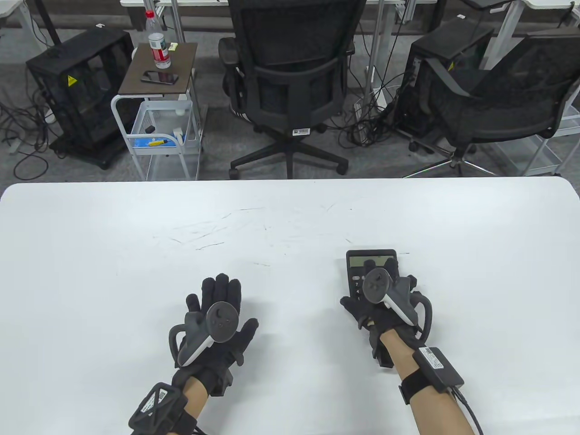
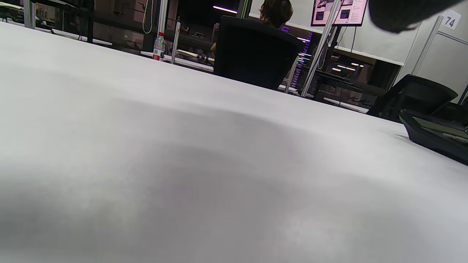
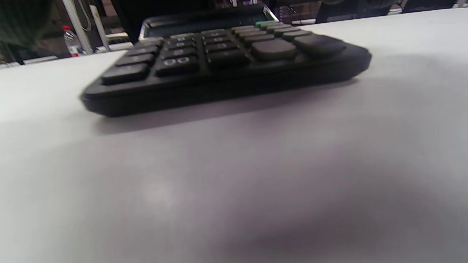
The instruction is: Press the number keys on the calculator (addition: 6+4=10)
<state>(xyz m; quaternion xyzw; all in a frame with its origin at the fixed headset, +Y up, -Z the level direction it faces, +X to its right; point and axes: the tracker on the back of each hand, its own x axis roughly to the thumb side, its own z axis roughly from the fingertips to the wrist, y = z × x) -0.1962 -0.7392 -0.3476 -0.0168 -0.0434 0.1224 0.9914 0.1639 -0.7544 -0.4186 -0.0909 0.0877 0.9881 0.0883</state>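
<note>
A black calculator (image 1: 369,260) lies flat on the white table (image 1: 136,253), right of centre, display at the far end. My right hand (image 1: 362,312) is over its keypad; the tracker hides most of the keys and my fingers in the table view. The right wrist view shows the calculator (image 3: 226,54) close ahead, with no finger on the keys it shows. My left hand (image 1: 222,285) rests flat on the table to the left, fingers spread, holding nothing. The left wrist view shows the calculator's edge (image 2: 435,137) at far right.
Beyond the table's far edge stand two black office chairs (image 1: 290,77) and a small white cart (image 1: 156,81) with a bottle and a phone. Faint scratches mark the table's middle.
</note>
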